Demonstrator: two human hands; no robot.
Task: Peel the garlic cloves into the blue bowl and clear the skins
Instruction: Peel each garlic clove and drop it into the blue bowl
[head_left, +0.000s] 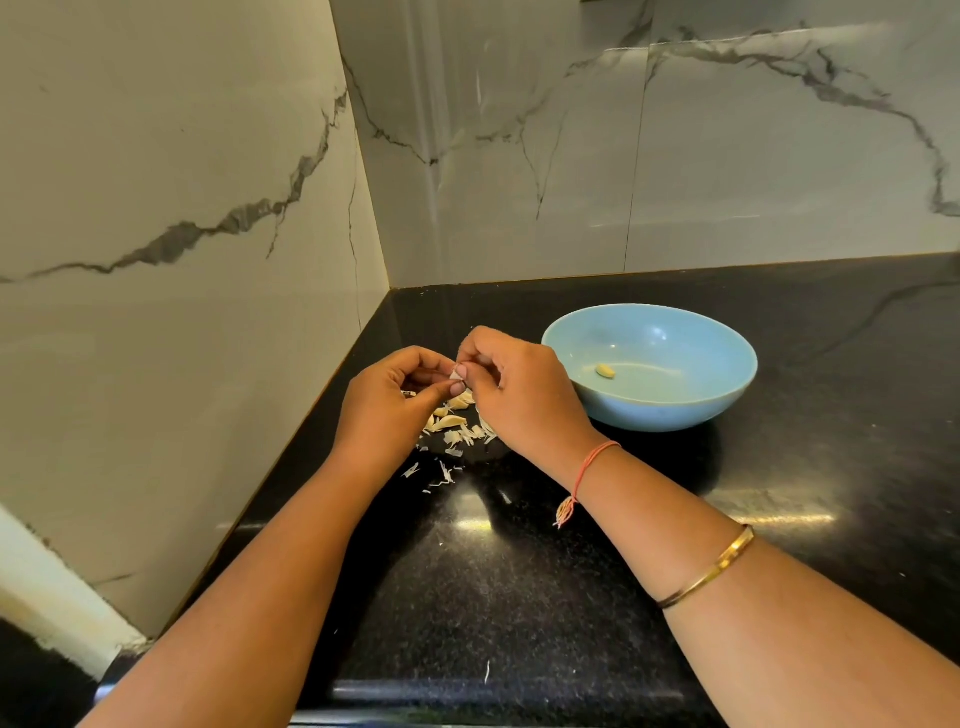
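Two hands close together near the back left corner of the black worktop (519, 597): left hand (387, 410) and right hand (524, 395), fingers of both pinched tight on one garlic clove (459, 373). Under them, skins (457, 431) on the worktop. Toward the back edge, blue bowl (675, 405) with one peeled clove (605, 370) inside.

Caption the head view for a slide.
Left hand and right hand pinch a garlic clove over loose skins; one peeled clove lies in the blue bowl.

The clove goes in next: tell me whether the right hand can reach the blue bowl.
Probably yes: the blue bowl sits just beside the right hand, nothing between them, though that hand is pinching the clove.
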